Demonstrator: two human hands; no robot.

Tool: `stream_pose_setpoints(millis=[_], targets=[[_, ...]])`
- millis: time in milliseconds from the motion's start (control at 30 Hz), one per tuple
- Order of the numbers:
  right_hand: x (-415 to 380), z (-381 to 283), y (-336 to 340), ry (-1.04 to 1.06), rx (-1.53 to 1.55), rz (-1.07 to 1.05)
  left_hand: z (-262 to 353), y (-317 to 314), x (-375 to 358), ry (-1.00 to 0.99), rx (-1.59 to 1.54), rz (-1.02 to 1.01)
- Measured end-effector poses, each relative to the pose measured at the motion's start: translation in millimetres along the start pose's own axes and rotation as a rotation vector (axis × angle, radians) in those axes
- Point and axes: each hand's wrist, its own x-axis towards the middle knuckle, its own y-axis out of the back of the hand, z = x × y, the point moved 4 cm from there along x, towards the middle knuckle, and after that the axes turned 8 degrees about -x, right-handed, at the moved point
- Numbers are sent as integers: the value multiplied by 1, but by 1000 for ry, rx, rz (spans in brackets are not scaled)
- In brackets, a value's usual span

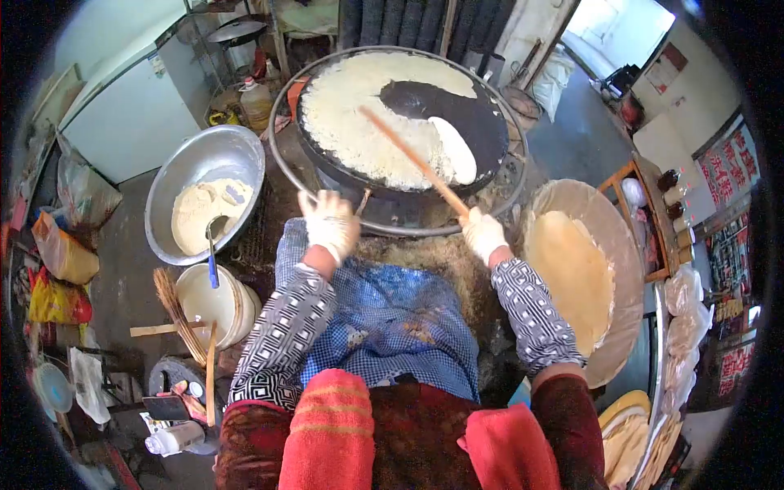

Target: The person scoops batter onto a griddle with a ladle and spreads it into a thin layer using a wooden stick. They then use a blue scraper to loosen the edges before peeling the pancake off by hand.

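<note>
While pale batter (pixel 343 94) covers only part of round black griddle (pixel 483 122), my right hand (pixel 483 233), white-gloved, holds long brown wooden stick (pixel 414 159), fingers closed round near end, far end over batter. My left hand (pixel 333 226), also white-gloved, at near edge of grey metal ring (pixel 408 230) round griddle; cannot tell if fingers grip it. Step looks like spreading: thick white pool (pixel 457 155) beside bare black surface. Next move calls, I judge, for light, level sweep.

Left glove (pixel 333 229) and right glove (pixel 484 233) are off-white and thin. Sleeve covers (pixel 286 327) carry a black-and-white angular maze pattern. Upper garment (pixel 418 441) is dark red, mottled. Apron (pixel 392 314) is blue check, creased, stained. Towel (pixel 327 445) is red, yellowish-banded.
</note>
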Motion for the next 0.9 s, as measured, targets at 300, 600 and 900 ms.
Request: stream_pose_setpoints(millis=[300,600,900], targets=[[19,37,-6,-181,-6,115,65,-61,-40,-229,86,-27],[2,26,9,-78,145,154,42,-27,-38,-239,-182,159],[15,52,10,-340,237,46,11,-40,-26,-61,169,-106]])
